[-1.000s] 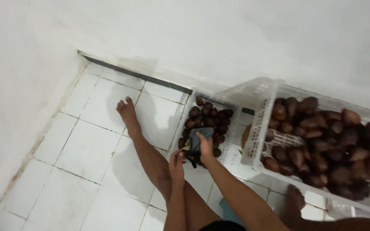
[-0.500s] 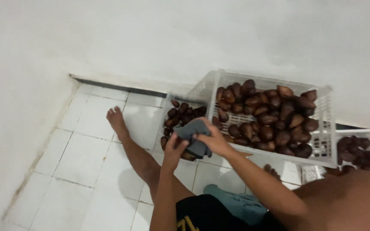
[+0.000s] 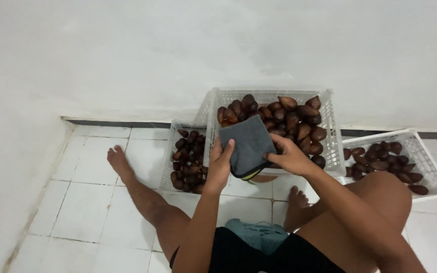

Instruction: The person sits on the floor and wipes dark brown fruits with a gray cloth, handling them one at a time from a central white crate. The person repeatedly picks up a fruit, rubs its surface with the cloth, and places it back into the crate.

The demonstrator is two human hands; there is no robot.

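Holding: grey cloth is pinched at both side edges, left hand and right hand closed on it | above white crate of snake fruit | judged soft, light, limp; edges give surest grip.

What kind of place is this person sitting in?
Probably a plain room in a home or small fruit-sorting spot: white tiled floor, bare white wall, and white plastic crates of brown scaly fruit set on the floor.
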